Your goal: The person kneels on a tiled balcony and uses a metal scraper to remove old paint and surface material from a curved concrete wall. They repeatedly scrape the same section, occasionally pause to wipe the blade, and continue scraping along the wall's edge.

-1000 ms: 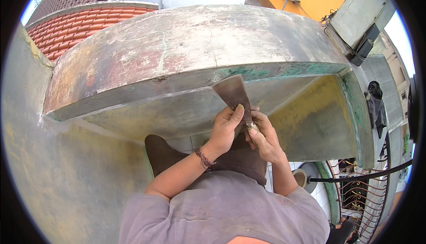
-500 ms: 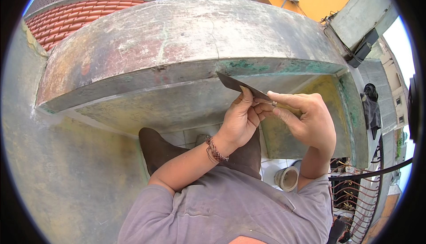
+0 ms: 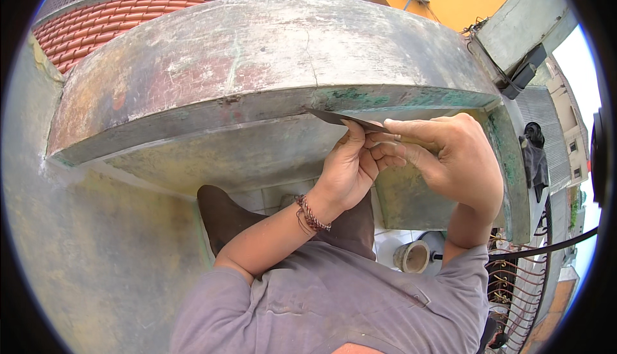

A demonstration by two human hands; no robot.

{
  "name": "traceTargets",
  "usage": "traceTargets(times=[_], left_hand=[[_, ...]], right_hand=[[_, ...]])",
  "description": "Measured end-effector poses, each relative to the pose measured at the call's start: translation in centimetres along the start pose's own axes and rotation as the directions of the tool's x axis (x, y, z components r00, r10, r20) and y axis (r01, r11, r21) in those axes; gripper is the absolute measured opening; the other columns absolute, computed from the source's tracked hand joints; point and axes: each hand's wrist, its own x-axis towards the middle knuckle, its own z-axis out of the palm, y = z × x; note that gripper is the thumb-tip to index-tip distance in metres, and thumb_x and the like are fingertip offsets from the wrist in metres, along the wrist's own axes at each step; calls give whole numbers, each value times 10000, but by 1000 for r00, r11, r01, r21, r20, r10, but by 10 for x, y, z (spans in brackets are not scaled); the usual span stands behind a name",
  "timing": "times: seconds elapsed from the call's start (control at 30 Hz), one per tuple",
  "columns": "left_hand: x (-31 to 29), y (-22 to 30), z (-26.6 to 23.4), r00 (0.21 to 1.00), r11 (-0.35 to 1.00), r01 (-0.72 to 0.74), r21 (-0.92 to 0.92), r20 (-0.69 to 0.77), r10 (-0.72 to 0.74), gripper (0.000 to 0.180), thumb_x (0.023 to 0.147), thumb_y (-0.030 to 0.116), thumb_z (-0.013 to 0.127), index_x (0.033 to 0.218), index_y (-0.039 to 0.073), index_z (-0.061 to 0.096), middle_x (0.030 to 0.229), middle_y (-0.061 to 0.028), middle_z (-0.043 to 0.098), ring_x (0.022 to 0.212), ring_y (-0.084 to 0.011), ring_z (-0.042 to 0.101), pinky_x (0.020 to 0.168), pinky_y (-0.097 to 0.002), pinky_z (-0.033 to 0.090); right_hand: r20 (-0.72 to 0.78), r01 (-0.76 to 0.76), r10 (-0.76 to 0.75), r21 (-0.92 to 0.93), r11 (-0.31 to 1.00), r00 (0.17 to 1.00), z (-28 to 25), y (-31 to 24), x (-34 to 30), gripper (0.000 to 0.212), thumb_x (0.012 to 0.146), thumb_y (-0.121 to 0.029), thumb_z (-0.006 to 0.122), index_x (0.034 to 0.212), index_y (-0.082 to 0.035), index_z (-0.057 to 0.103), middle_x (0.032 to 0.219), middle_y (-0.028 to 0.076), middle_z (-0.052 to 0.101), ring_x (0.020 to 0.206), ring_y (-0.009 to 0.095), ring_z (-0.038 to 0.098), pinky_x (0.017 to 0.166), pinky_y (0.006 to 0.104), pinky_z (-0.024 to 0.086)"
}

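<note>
A thin, dark grey flat sheet (image 3: 331,117) shows almost edge-on between my hands, just in front of the ledge's lower edge; I cannot make out whether it is a blade or stiff paper. My left hand (image 3: 352,174) pinches its near side, the thumb lying on top and the fingers curled beneath. From the right, my right hand (image 3: 450,154) closes on the other end, index finger stretched along it and thumb below. Their fingertips meet there and hide that end. Beyond them rises the broad curved concrete ledge (image 3: 257,52), worn, cracked and stained green along its lip.
A round, crusted pot (image 3: 412,257) stands on the white tiles near my right elbow. Curved metal railings (image 3: 517,283) and a black cable (image 3: 546,251) lie at the right. Dark cloth (image 3: 535,158) hangs on the right wall. Red roof tiles (image 3: 109,29) appear behind the ledge.
The dark sheet has tilted flatter, so less of its face shows. My right hand and elbow have shifted a little to the right; my left hand has barely moved.
</note>
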Motion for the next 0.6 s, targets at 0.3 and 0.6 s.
traceTargets(times=[0.3,0.6], left_hand=[[-1,-2,-4,999,999,23,-32,-23,-23,504,1043,453,311,1244,52,540,1148,-113,652,1033,-256,645,891,-423,540],[-9,0,-8,987,993,62,-96,-140,-76,505,1044,464,303,1238,67,546,1134,-101,645,1030,-234,646,900,-409,537]], right_hand=[[3,82,-83,-200,976,997,1,-10,4,303,743,-27,695,1043,-19,738,756,200,679,610,307,663,561,318,498],[45,88,-82,-162,983,996,10,-9,10,283,766,-63,698,1044,-41,740,716,199,656,574,316,630,534,337,470]])
